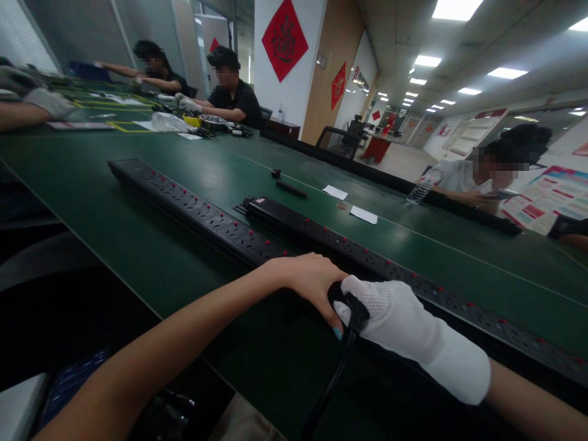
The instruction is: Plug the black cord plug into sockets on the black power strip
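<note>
My left hand (315, 278), bare with painted nails, is closed around a black power plug (359, 313); its fingertips are partly hidden. My right hand (383, 306), in a white dotted glove, is closed on the same plug from the right. A thick black cable (337, 367) runs from the plug down toward my lap. The hands are over a long black power strip (202, 211) with sockets and red indicator dots; whether the plug touches it I cannot tell. Beyond lies a second black power strip (337, 242), roughly parallel.
On the green table (220, 159) lie a small black part (275, 174), a short black bar (291, 190) and white paper slips (364, 214). Co-workers sit around the table, some gloved. A clear bottle (420, 188) stands tilted in view at the right. Cables and tools lie at the far left.
</note>
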The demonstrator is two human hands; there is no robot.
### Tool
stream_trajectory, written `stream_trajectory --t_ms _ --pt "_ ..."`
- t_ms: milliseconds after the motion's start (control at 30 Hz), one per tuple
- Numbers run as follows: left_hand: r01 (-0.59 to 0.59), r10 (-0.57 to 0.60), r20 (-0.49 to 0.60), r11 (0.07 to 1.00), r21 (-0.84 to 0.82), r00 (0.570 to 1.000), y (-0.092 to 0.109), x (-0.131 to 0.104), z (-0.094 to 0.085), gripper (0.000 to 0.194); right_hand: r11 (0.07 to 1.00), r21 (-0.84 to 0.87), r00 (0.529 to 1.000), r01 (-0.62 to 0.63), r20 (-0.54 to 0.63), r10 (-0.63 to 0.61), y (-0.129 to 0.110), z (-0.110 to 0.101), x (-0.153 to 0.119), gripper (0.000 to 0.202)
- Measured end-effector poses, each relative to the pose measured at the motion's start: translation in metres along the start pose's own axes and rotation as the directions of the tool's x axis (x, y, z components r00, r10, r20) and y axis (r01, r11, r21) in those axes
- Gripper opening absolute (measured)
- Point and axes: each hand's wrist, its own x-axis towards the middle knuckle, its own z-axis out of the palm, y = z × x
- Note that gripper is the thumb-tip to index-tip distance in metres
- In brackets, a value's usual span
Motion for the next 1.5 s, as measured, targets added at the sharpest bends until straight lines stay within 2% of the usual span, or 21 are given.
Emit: stream_trajectory --t_ms 133,333,433,667,833,1200,1333,1500 --pt "-0.005 0.005 0.005 1.000 -0.013 1.000 0.001 0.001 0.000 0.061 0.999 0.030 0.999 -0.030 0.038 0.029 -0.003 -0.002 0.000 0.024" --pt "-0.014 0.014 -0.009 1.000 -0.023 1.000 0.000 0.000 0.002 0.061 0.984 0.025 0.983 -0.178 -0.048 0.179 -0.010 0.005 -0.005 0.028" --pt "-0.013 0.013 -0.010 0.999 -0.031 1.000 0.000 0.001 0.002 0.059 0.974 0.062 0.974 -0.219 -0.041 0.222 -0.011 0.006 -0.003 0.029" --pt "-0.036 0.036 -0.006 0.997 -0.069 0.999 0.001 0.002 0.002 0.054 0.967 0.114 0.974 -0.228 0.016 0.228 -0.009 0.002 -0.003 0.030" --pt "-0.006 0.007 0.009 0.998 -0.055 1.000 0.003 0.001 0.001 0.054 0.972 0.103 0.976 -0.209 -0.042 0.215 -0.009 0.005 -0.004 0.029" --pt "0.011 -0.009 0.025 0.997 -0.076 1.000 0.005 0.003 0.000 0.054 0.978 0.077 0.976 -0.192 -0.091 0.198 -0.010 0.004 -0.006 0.029" --pt "0.006 -0.004 0.028 0.997 -0.074 1.000 0.005 0.003 -0.001 0.052 0.970 0.090 0.973 -0.227 -0.026 0.230 -0.010 0.005 -0.005 0.030" --pt "-0.011 0.012 0.010 0.998 -0.069 1.000 0.004 0.003 0.000 0.052 0.972 0.114 0.977 -0.205 -0.030 0.210 -0.009 0.004 -0.005 0.029"
